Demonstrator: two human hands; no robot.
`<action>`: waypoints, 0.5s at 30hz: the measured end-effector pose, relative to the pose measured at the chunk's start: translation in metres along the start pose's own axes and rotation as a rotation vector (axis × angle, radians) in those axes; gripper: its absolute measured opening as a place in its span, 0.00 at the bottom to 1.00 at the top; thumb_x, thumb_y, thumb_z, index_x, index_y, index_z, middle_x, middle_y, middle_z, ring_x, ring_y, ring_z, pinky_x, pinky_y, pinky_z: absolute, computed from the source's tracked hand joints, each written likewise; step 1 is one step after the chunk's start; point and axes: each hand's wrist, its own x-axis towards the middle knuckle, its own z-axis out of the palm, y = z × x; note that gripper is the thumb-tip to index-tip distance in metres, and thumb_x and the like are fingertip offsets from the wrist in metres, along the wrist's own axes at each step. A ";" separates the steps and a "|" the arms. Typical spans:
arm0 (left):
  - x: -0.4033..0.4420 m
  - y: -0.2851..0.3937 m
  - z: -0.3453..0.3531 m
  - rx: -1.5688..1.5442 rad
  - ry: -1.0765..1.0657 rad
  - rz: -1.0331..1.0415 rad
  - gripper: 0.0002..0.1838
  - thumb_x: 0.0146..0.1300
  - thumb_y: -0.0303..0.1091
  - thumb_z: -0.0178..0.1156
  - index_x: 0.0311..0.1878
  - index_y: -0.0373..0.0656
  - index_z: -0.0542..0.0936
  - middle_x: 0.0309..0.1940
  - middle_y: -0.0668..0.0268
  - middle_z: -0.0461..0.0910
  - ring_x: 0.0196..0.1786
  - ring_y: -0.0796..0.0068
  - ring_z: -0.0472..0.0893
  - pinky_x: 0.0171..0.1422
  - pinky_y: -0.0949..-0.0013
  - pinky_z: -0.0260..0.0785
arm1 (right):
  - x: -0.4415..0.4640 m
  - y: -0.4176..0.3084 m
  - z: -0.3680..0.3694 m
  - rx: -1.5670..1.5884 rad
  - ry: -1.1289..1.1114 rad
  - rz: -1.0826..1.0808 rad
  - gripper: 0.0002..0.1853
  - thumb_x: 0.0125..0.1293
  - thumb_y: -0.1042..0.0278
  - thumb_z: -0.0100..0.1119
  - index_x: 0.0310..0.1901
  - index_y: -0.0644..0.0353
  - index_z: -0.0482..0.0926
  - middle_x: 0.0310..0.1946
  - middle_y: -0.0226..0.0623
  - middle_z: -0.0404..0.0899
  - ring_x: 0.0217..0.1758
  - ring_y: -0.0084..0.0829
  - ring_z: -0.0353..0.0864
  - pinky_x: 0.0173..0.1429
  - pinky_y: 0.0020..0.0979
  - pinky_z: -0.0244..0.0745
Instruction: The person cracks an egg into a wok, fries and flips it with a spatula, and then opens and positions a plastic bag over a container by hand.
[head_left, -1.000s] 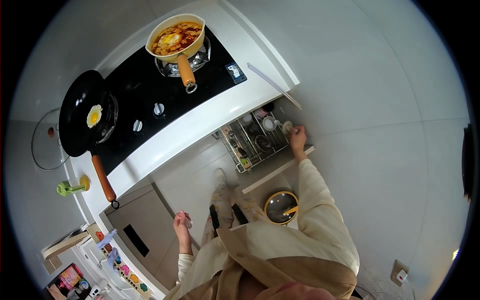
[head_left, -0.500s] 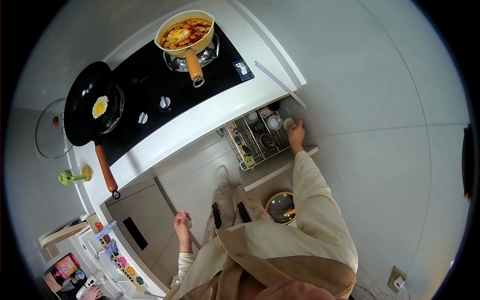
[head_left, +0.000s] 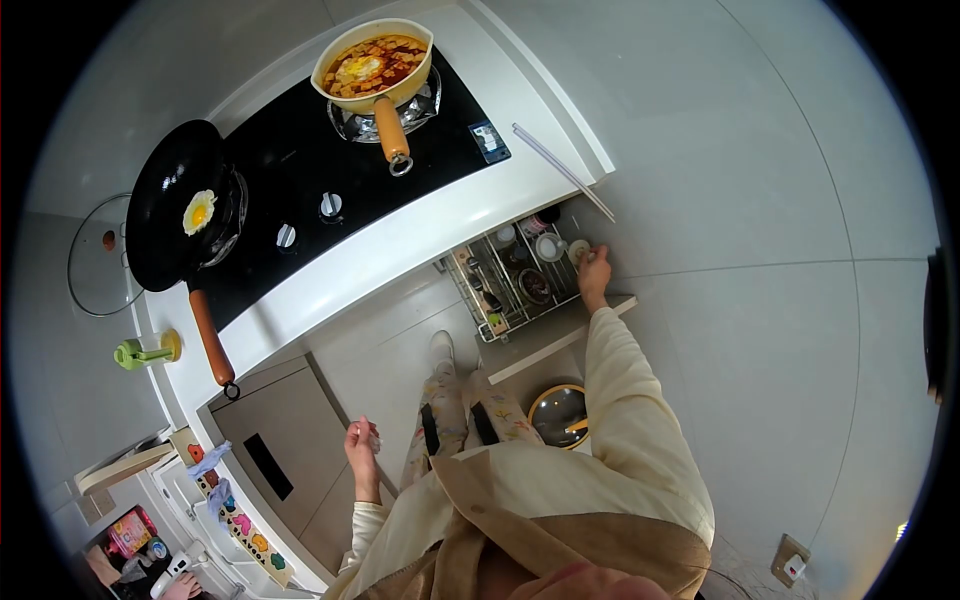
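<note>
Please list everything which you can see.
Saucepan of soup: one, cream, cooktop's right
Frying pan: one, black, cooktop's left
Fried egg: one, white, in frying pan
Cooktop: one, black, on counter
Knobs: two, silver, cooktop front
Chopsticks: two, pale, counter's right
Glass lid: one, clear, behind frying pan
Green item: one, green, counter's left
Wire rack: one, silver, open drawer
Containers: several, mixed, in rack
Round item: one, pale, at right hand
Yellow-rimmed pan or lid: one, dark, below drawer
Socket: one, brownish, lower right
Small items: several, mixed, lower left
Legs: two, patterned, lower centre
Left hand: one, cream-sleeved, holding something pale
Right hand: one, cream-sleeved, at rack
</note>
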 end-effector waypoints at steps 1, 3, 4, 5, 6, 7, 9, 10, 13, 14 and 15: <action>0.001 -0.001 -0.001 0.001 -0.003 0.005 0.19 0.66 0.46 0.54 0.22 0.47 0.72 0.19 0.74 0.70 0.23 0.85 0.66 0.29 0.78 0.56 | 0.000 -0.001 0.000 -0.003 0.009 0.010 0.13 0.59 0.60 0.58 0.40 0.58 0.70 0.28 0.53 0.78 0.35 0.57 0.77 0.40 0.48 0.69; 0.002 -0.002 -0.001 0.001 -0.008 0.011 0.18 0.66 0.46 0.54 0.22 0.47 0.72 0.19 0.75 0.70 0.23 0.86 0.65 0.28 0.79 0.55 | 0.001 -0.001 0.001 -0.007 0.026 0.028 0.13 0.59 0.60 0.58 0.40 0.58 0.70 0.29 0.53 0.78 0.36 0.57 0.77 0.40 0.48 0.69; 0.001 -0.001 -0.001 0.000 -0.009 0.011 0.17 0.65 0.45 0.54 0.23 0.47 0.72 0.19 0.76 0.70 0.23 0.87 0.64 0.28 0.79 0.54 | 0.001 0.000 0.002 -0.003 0.033 0.033 0.13 0.59 0.60 0.58 0.40 0.58 0.71 0.29 0.53 0.78 0.36 0.57 0.77 0.40 0.48 0.70; 0.000 -0.001 0.000 -0.001 -0.010 0.011 0.17 0.65 0.45 0.55 0.24 0.46 0.72 0.19 0.76 0.69 0.23 0.87 0.63 0.27 0.80 0.53 | 0.002 0.001 0.004 0.002 0.039 0.037 0.14 0.59 0.60 0.58 0.40 0.58 0.71 0.30 0.53 0.78 0.37 0.57 0.77 0.40 0.48 0.70; -0.001 0.000 0.000 0.004 -0.010 0.011 0.17 0.65 0.45 0.55 0.24 0.46 0.72 0.19 0.76 0.69 0.23 0.87 0.63 0.28 0.80 0.53 | 0.002 0.004 0.005 0.007 0.046 0.041 0.14 0.59 0.60 0.58 0.40 0.59 0.71 0.30 0.53 0.78 0.37 0.57 0.77 0.41 0.48 0.70; -0.002 0.002 0.001 0.008 -0.009 0.010 0.17 0.65 0.45 0.55 0.24 0.46 0.72 0.19 0.76 0.69 0.23 0.87 0.64 0.28 0.80 0.53 | 0.002 0.007 0.006 0.017 0.054 0.048 0.13 0.59 0.60 0.58 0.40 0.58 0.71 0.30 0.53 0.79 0.37 0.56 0.77 0.41 0.47 0.70; -0.006 0.005 0.003 0.009 -0.001 0.009 0.17 0.65 0.45 0.54 0.24 0.46 0.73 0.19 0.76 0.69 0.23 0.87 0.64 0.28 0.80 0.53 | 0.004 0.014 0.009 0.036 0.069 0.058 0.13 0.58 0.61 0.58 0.40 0.58 0.71 0.30 0.53 0.79 0.36 0.55 0.78 0.43 0.46 0.71; -0.007 0.006 0.004 0.005 0.007 0.008 0.17 0.66 0.45 0.54 0.24 0.46 0.73 0.19 0.76 0.69 0.23 0.87 0.64 0.28 0.80 0.53 | 0.004 0.019 0.009 0.072 0.091 0.054 0.13 0.58 0.62 0.59 0.39 0.59 0.71 0.29 0.49 0.79 0.33 0.49 0.78 0.40 0.43 0.71; -0.010 0.005 0.002 -0.029 0.002 0.014 0.17 0.66 0.45 0.54 0.24 0.46 0.73 0.20 0.76 0.70 0.24 0.87 0.64 0.28 0.80 0.54 | 0.005 0.027 0.007 0.248 0.115 0.078 0.11 0.57 0.66 0.61 0.36 0.61 0.72 0.24 0.36 0.76 0.23 0.26 0.74 0.29 0.30 0.72; -0.009 0.004 0.001 -0.049 -0.002 0.022 0.16 0.66 0.45 0.54 0.24 0.46 0.73 0.20 0.76 0.70 0.24 0.87 0.64 0.29 0.80 0.54 | 0.000 0.028 -0.004 0.346 0.033 0.189 0.12 0.55 0.66 0.63 0.37 0.60 0.72 0.26 0.40 0.77 0.30 0.34 0.76 0.34 0.35 0.73; -0.010 0.004 0.000 -0.065 0.001 0.022 0.16 0.66 0.44 0.54 0.25 0.46 0.74 0.20 0.76 0.70 0.24 0.86 0.65 0.29 0.80 0.54 | -0.006 0.022 -0.017 0.450 0.050 0.118 0.09 0.56 0.68 0.63 0.36 0.58 0.73 0.23 0.30 0.73 0.24 0.23 0.71 0.28 0.26 0.71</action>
